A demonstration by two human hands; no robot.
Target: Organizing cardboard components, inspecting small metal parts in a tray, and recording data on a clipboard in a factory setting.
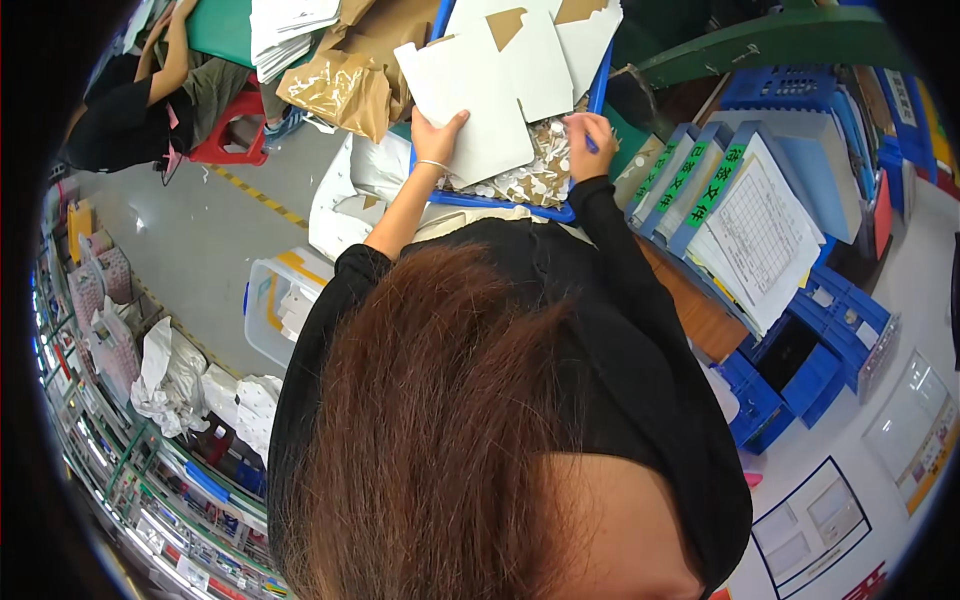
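My left hand (pixel 438 138) grips the near left edge of a white cardboard sheet (pixel 475 105), its thumb lying on top. The sheet rests over a blue tray (pixel 562 213) that holds many small white and brown cut scraps (pixel 548 165). At the tray's right side my right hand (pixel 590 140) is closed around a slim blue pen-like tool (pixel 592 145); its tip is hidden. More white cardboard sheets (pixel 545 75) with brown patches lie beyond, partly overlapping the held one.
Left of the tray are crumpled brown paper (pixel 340 92) and a white paper stack (pixel 290 35). A clear bin (pixel 268 305) stands on the floor. File holders (pixel 690 185) with papers stand at right. Another person (pixel 130 115) sits at far left near a red stool (pixel 238 130).
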